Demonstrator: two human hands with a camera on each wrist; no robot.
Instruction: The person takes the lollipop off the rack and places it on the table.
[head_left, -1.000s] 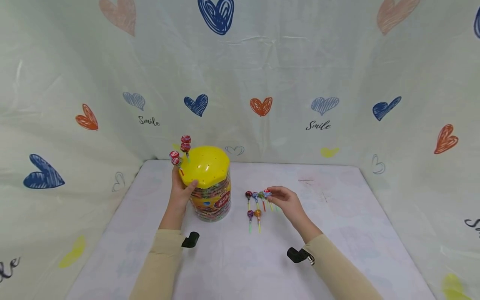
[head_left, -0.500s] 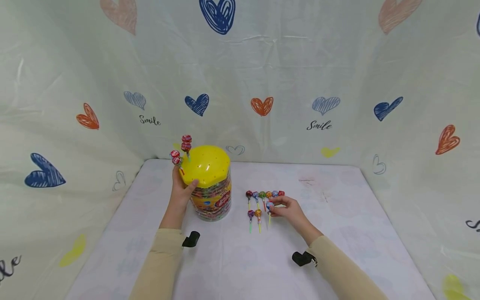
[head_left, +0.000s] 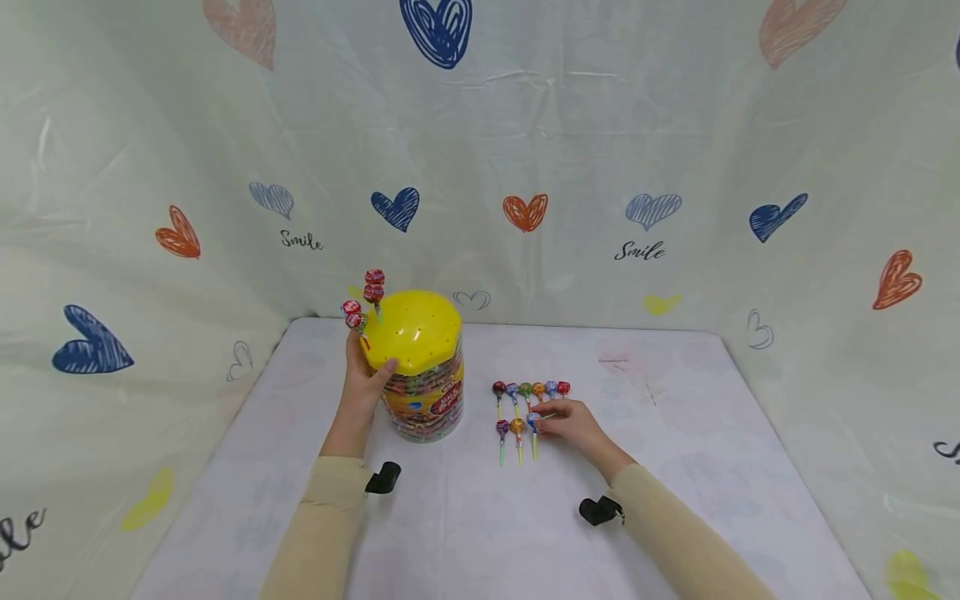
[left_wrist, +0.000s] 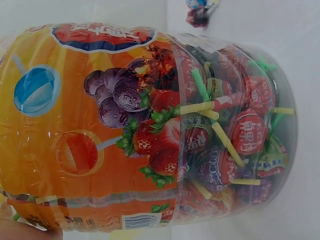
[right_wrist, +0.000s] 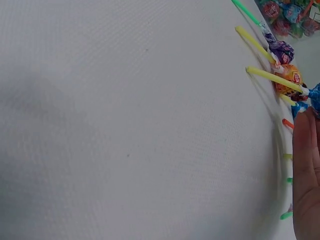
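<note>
My left hand grips the upper side of a big clear jar with a yellow lid, thumb near the lid's edge. Through the plastic in the left wrist view, wrapped lollipops crowd the jar's end beside its fruit-printed label. Between thumb and fingers, my right hand pinches a blue-wrapped lollipop, its yellow stick pointing towards me. Just left of it lie an orange lollipop and a purple lollipop. Behind them runs a row of several lollipops, some sticks hidden by the hand.
Several red-wrapped lollipops stand up from the lid's left edge. The white-covered table meets a heart-printed curtain at the back and sides. A black wrist camera juts from each sleeve.
From the right end of the back row, my right hand has come nearer and left with the blue lollipop, beside the orange one. The left hand stays on the jar.
</note>
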